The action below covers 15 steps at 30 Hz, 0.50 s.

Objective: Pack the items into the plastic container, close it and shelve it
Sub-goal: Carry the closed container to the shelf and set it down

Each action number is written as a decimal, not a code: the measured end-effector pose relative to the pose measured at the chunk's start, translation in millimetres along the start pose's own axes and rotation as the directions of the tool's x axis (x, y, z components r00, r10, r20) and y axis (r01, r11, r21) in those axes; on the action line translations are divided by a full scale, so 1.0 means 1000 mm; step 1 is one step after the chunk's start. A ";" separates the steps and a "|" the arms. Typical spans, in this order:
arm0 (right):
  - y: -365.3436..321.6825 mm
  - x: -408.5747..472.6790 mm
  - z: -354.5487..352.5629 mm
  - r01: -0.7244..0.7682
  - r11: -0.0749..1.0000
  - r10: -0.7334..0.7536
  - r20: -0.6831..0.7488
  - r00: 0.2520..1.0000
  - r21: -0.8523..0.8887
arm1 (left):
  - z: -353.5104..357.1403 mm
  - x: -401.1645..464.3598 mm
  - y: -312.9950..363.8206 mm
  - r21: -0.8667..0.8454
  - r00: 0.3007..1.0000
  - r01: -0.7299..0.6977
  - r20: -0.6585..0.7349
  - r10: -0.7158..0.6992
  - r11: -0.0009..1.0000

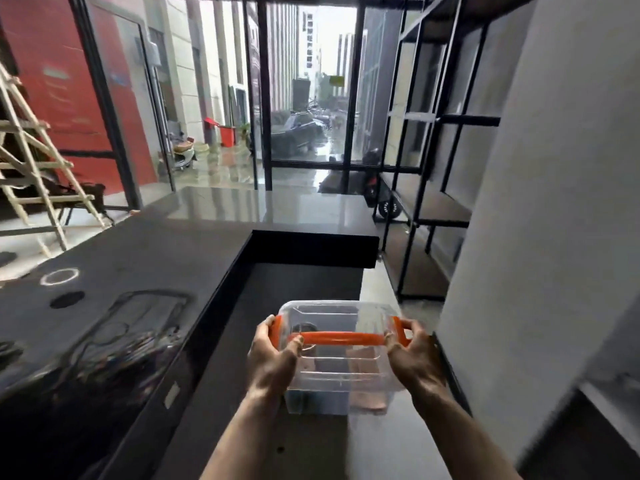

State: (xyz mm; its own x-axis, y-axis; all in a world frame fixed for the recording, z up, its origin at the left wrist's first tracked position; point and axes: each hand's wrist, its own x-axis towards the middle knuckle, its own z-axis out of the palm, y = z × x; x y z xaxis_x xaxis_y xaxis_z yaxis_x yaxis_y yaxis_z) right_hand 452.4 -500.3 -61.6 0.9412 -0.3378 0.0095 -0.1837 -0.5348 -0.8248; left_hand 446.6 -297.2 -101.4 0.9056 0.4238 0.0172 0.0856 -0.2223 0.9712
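A clear plastic container (337, 372) with an orange handle and orange side clips is held in the air in front of me, lid on. My left hand (273, 358) grips its left end at the orange clip. My right hand (414, 358) grips its right end the same way. Blurred items show through the walls, among them a dark round thing, something blue and something tan. A black metal shelf unit (433, 161) stands ahead on the right, its boards bare.
A glossy black L-shaped counter (145, 271) runs along my left and ahead. A grey wall (554, 202) closes the right side. Glass doors (304, 98) lie beyond the counter, and a wooden ladder (34, 161) stands far left.
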 end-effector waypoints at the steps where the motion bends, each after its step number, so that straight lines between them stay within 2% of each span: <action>1: 0.018 0.005 -0.005 -0.011 1.000 0.011 -0.005 1.000 0.007 | 0.017 -0.004 -0.008 0.004 1.000 -0.005 0.016 0.005 1.000; 9: 0.158 0.045 -0.044 -0.094 0.993 0.096 -0.023 0.995 0.068 | 0.152 -0.035 -0.069 0.024 0.997 -0.017 0.077 0.015 1.000; 15: 0.215 0.058 -0.089 -0.158 0.983 0.164 -0.064 0.984 0.094 | 0.224 -0.054 -0.084 0.013 0.983 0.023 0.180 -0.025 1.000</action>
State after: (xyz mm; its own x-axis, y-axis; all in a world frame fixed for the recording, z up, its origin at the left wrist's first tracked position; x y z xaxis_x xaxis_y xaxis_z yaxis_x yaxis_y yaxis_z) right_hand 442.0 -703.7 -187.9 0.8780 -0.4702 -0.0900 -0.3025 -0.3992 -0.8655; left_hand 483.6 -498.6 -237.3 0.9632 0.2642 -0.0498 0.1116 -0.2243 0.9681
